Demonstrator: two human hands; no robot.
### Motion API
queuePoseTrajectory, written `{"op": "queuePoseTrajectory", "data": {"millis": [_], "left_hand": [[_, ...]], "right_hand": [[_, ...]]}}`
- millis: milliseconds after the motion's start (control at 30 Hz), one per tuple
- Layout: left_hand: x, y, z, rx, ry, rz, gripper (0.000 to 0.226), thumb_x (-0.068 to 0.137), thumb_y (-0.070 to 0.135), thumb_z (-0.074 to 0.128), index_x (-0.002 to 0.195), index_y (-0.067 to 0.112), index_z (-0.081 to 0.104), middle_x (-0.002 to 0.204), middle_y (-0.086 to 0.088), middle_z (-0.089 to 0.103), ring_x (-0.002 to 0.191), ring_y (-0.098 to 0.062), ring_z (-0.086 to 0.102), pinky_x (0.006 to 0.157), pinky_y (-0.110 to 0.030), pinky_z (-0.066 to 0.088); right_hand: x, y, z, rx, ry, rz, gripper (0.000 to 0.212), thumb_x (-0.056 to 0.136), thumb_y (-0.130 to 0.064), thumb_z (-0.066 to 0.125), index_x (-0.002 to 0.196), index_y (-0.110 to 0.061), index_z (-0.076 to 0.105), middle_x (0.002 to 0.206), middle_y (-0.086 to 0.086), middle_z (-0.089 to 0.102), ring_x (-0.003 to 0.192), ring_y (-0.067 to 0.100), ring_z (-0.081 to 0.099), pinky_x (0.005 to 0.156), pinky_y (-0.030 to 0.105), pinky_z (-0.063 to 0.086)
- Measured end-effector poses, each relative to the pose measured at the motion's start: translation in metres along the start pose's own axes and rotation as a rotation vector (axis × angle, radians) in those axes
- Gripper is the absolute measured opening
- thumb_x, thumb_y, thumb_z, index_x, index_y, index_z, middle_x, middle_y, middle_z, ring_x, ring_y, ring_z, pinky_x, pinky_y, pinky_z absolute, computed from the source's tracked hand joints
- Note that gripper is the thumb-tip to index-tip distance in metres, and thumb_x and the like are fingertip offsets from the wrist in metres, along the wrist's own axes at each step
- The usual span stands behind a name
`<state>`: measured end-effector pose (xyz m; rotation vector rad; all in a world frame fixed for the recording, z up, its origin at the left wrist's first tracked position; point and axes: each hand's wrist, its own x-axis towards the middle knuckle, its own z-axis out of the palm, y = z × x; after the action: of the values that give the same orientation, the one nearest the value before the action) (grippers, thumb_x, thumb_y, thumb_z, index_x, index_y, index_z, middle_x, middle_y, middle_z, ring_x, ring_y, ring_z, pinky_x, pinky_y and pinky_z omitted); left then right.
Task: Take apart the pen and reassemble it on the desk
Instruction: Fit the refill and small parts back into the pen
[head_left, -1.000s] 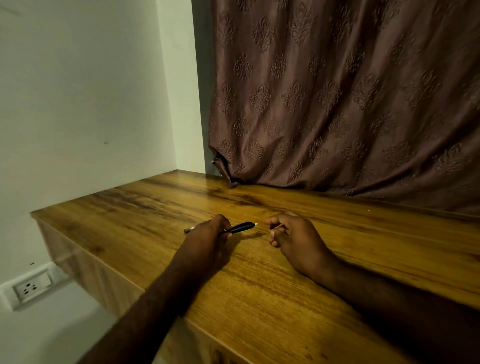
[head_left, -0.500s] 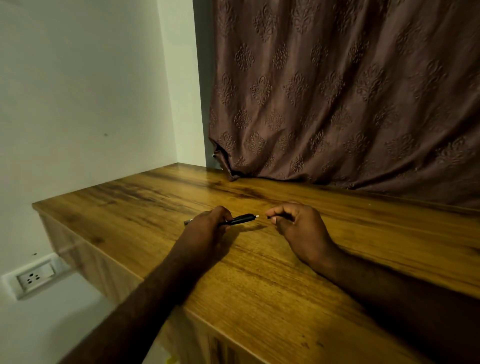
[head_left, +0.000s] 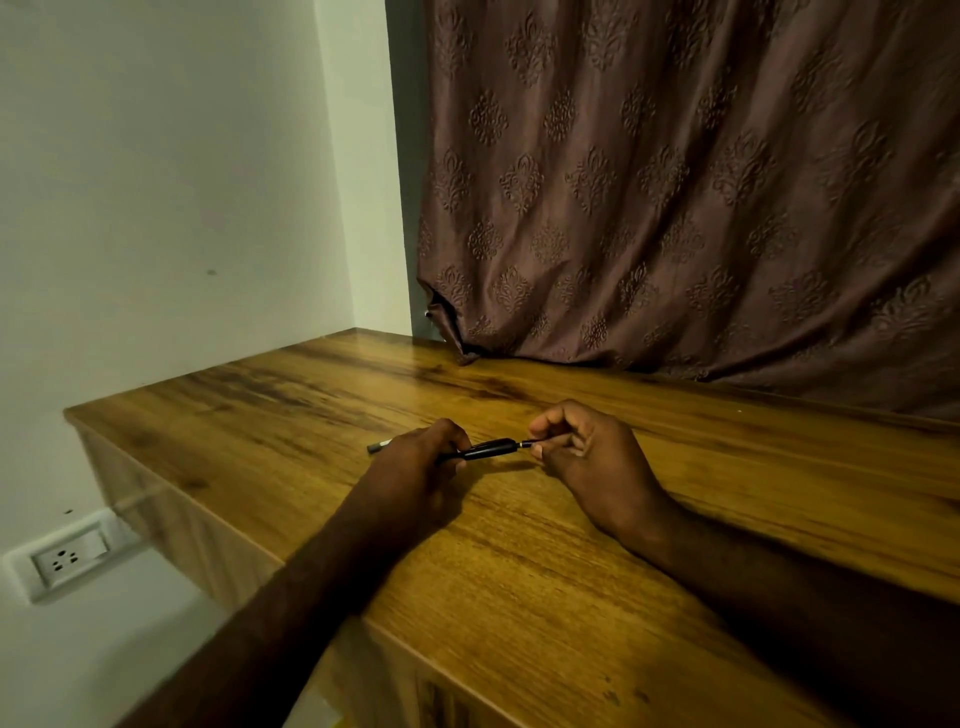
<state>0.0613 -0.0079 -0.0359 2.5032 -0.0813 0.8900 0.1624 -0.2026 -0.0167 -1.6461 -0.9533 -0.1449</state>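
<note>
Both our hands meet at the pen (head_left: 485, 449), a black barrel lying nearly level, left to right, low over the wooden desk (head_left: 519, 582). Our left hand (head_left: 415, 467) is curled round the barrel's left part, knuckles up, so only the right stretch shows past the fingers. At the barrel's right end a pale ring marks where a thin dark piece (head_left: 530, 443) sticks out. Our right hand (head_left: 592, 462) pinches that piece between thumb and forefinger, the other fingers curled in. We cannot tell whether the piece is seated in the barrel or only touches its end. The right forearm rests on the desk. A shadow lies just under the barrel, and we cannot tell whether it touches the wood.

Just left of the left hand a short grey-tipped stub (head_left: 378, 445) shows on the desk; the hand hides whether it belongs to the held barrel or lies apart. Behind the desk hangs a brown curtain (head_left: 675, 208) with an embossed pattern, its hem bunched on the back edge. To the left stands a pale wall (head_left: 156, 182), and low on it, below desk level, a white socket (head_left: 62, 558).
</note>
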Motion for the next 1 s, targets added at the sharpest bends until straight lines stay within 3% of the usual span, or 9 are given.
{"op": "queuePoseTrajectory", "data": {"millis": [167, 367, 600, 767, 900, 1000], "left_hand": [[0.000, 0.005, -0.002, -0.006, -0.002, -0.007, 0.022, 0.080, 0.052, 0.044, 0.094, 0.038, 0.053, 0.075, 0.013, 0.066, 0.067, -0.005, 0.061, 0.056, -0.032, 0.051], [-0.001, 0.010, -0.003, 0.000, -0.015, 0.001, 0.024, 0.083, 0.047, 0.048, 0.097, 0.030, 0.057, 0.079, 0.011, 0.066, 0.069, -0.005, 0.060, 0.060, -0.035, 0.052], [-0.002, 0.014, -0.005, 0.009, -0.035, 0.012, 0.014, 0.086, 0.030, 0.056, 0.098, 0.023, 0.059, 0.079, 0.008, 0.066, 0.070, -0.008, 0.059, 0.060, -0.030, 0.048], [-0.003, 0.017, -0.006, -0.048, 0.008, -0.006, 0.027, 0.083, 0.050, 0.046, 0.095, 0.029, 0.057, 0.073, 0.010, 0.067, 0.063, -0.004, 0.060, 0.054, -0.030, 0.049], [-0.002, 0.012, -0.004, -0.053, 0.022, 0.003, 0.025, 0.083, 0.052, 0.045, 0.094, 0.032, 0.056, 0.072, 0.009, 0.066, 0.063, -0.006, 0.060, 0.055, -0.034, 0.050], [-0.003, 0.010, -0.003, -0.057, 0.027, 0.010, 0.024, 0.084, 0.053, 0.045, 0.095, 0.034, 0.056, 0.076, 0.012, 0.067, 0.067, -0.004, 0.061, 0.058, -0.035, 0.051]], "right_hand": [[0.001, 0.001, 0.000, 0.009, -0.011, -0.016, 0.030, 0.083, -0.001, 0.067, 0.083, -0.031, 0.062, 0.082, -0.005, 0.067, 0.077, 0.014, 0.067, 0.071, 0.037, 0.057], [0.000, 0.002, 0.001, -0.012, -0.054, -0.039, 0.029, 0.086, -0.004, 0.063, 0.086, -0.033, 0.060, 0.083, -0.003, 0.066, 0.067, 0.006, 0.063, 0.059, 0.020, 0.051], [0.001, 0.006, 0.002, 0.017, -0.098, 0.013, 0.011, 0.095, -0.017, 0.055, 0.094, -0.028, 0.057, 0.075, 0.002, 0.065, 0.047, 0.015, 0.059, 0.042, 0.024, 0.045], [0.002, 0.008, 0.001, 0.090, -0.101, 0.092, 0.007, 0.092, -0.023, 0.061, 0.096, -0.029, 0.059, 0.086, -0.002, 0.064, 0.049, 0.016, 0.060, 0.041, 0.025, 0.044], [0.003, 0.009, -0.001, 0.082, -0.149, 0.104, 0.009, 0.092, -0.011, 0.058, 0.090, -0.019, 0.062, 0.073, -0.004, 0.068, 0.044, 0.013, 0.056, 0.038, 0.021, 0.040], [0.002, 0.006, 0.000, 0.087, -0.169, 0.107, 0.013, 0.096, -0.015, 0.054, 0.085, -0.014, 0.061, 0.073, 0.000, 0.071, 0.042, 0.011, 0.053, 0.039, 0.018, 0.039]]}}
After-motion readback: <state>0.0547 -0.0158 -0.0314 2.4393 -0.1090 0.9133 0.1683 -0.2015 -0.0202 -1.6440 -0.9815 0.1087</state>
